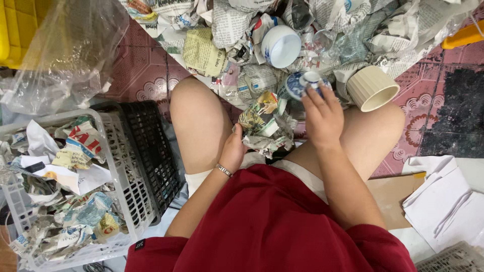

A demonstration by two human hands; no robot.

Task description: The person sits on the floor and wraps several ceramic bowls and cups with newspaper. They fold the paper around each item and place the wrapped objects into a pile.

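A seated person's right hand closes its grip, fingers spread over the top, on a small blue-and-white patterned ceramic cup, held out past the knees above the litter, where it can be turned and looked over. The left hand rests against the inner thigh, fingers curled around a crumpled wad of printed newspaper wrapping that sits in the lap, kept close to the body. Just beyond the held cup, a white ceramic bowl with a blue rim and a cream ribbed ceramic cup lie tipped among loose newspaper on the red patterned tile floor. On the person's left, a white plastic lattice basket stands heaped with torn paper, within arm's reach, beside a black plastic crate.
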